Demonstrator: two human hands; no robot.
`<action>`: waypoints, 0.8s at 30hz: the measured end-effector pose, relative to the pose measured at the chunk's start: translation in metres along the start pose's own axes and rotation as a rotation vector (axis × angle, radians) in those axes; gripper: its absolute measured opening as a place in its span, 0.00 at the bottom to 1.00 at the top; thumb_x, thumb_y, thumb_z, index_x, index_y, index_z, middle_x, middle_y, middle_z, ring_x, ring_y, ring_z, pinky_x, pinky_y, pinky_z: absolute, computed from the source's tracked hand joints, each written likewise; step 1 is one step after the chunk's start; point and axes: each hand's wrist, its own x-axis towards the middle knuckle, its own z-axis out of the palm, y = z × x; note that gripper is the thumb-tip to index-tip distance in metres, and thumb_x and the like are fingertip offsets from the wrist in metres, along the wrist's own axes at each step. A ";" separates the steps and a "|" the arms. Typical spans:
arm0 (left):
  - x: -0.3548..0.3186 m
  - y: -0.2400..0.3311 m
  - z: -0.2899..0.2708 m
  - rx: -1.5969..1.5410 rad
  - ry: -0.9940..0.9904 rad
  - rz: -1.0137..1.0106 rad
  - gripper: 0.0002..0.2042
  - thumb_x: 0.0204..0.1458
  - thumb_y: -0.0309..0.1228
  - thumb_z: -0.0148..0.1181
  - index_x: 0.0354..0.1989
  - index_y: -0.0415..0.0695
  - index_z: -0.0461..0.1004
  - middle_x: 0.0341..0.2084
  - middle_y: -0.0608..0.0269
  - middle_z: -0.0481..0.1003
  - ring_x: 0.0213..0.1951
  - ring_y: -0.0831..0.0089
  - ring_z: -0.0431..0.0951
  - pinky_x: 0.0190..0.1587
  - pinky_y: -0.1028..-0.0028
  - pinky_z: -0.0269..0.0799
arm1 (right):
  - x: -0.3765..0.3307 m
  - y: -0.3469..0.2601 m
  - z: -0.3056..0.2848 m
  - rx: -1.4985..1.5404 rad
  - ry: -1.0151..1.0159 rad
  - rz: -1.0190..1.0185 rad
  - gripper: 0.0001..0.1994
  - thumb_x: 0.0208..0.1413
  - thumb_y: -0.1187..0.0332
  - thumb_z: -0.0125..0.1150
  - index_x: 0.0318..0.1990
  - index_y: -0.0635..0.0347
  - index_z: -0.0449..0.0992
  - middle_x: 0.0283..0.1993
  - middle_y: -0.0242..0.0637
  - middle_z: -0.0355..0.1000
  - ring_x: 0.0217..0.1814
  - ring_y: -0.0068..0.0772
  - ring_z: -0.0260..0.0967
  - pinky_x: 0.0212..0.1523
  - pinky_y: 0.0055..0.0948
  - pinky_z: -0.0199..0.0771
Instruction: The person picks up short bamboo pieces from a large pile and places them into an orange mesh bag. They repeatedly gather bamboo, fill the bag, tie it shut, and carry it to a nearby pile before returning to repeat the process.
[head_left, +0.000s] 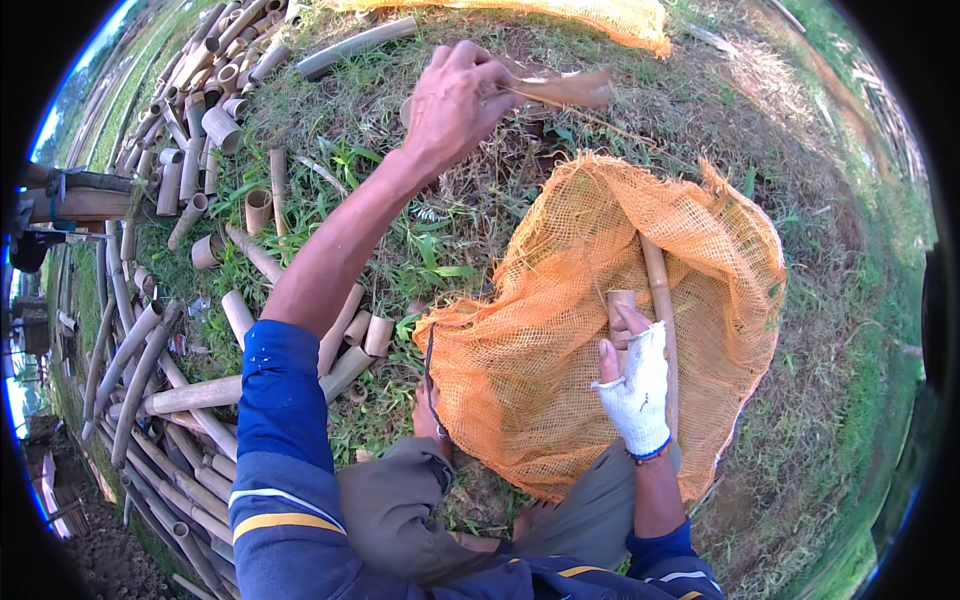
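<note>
Left hand: our left hand (455, 100) is stretched out at 12 o'clock, fingers pinched on a dry bamboo strip (565, 90).
Right hand: our bandaged right hand (635, 385) grips a short bamboo piece (620, 305) inside the orange net sack (560, 330).
Sack: lies on grass (420, 240).
Surroundings: cut bamboo tubes (190, 150) are piled at 9 to 11 o'clock.

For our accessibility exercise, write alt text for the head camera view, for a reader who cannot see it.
A person holds a short bamboo piece inside an open orange mesh sack with the bandaged right hand, while the left hand is raised, gripping a brown strip of husk. Cut bamboo tubes lie scattered on the grass to the left.
</note>
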 end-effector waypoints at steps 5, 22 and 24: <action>-0.027 -0.130 -0.001 0.191 -0.249 -0.305 0.17 0.51 0.46 0.78 0.43 0.50 0.88 0.59 0.54 0.76 0.61 0.52 0.74 0.64 0.54 0.74 | 0.000 -0.011 0.010 0.031 -0.123 -0.011 0.25 0.65 0.75 0.64 0.70 0.62 0.70 0.55 0.46 0.72 0.51 0.38 0.74 0.53 0.36 0.76; -0.137 0.109 -0.034 -0.725 -0.216 0.040 0.10 0.43 0.28 0.76 0.30 0.40 0.81 0.62 0.47 0.70 0.61 0.51 0.79 0.53 0.55 0.83 | -0.004 0.102 -0.010 0.325 0.272 0.684 0.20 0.75 0.64 0.57 0.68 0.64 0.71 0.60 0.42 0.74 0.58 0.34 0.74 0.61 0.35 0.74; -0.163 0.140 0.006 -0.751 -0.637 0.184 0.13 0.45 0.31 0.77 0.38 0.43 0.83 0.63 0.48 0.70 0.64 0.49 0.75 0.60 0.55 0.80 | 0.005 0.121 -0.026 0.191 0.283 0.726 0.22 0.74 0.62 0.57 0.68 0.66 0.70 0.61 0.43 0.74 0.62 0.36 0.73 0.63 0.35 0.72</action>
